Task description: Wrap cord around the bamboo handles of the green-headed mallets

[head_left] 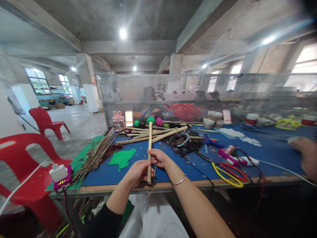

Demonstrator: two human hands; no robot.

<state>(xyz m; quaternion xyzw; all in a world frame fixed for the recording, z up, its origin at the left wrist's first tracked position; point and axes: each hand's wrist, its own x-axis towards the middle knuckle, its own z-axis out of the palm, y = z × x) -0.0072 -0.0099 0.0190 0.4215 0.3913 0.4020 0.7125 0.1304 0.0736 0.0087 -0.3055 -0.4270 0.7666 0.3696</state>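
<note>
My left hand (140, 172) is closed around the near end of a pale wooden stick (150, 140). Higher up the same stick, my right hand (158, 158) grips it with bent fingers. The stick points away from me over the table's front edge, and a green ball (151, 120) shows at its far end; I cannot tell whether the two are joined. A thin strand (155, 177) hangs down beside the stick from my right hand. More pale sticks (168, 134) lie crosswise behind it. Left of my hands is a piece of green cloth (122, 158).
A bundle of thin twigs (95, 155) lies at the left. Dark scraps (182, 142), a pair of scissors with yellow and red handles (229, 173) and a purple power adapter (230, 158) are at the right. A perforated metal screen (138, 86) stands behind. Another person's hand (305, 153) is at far right.
</note>
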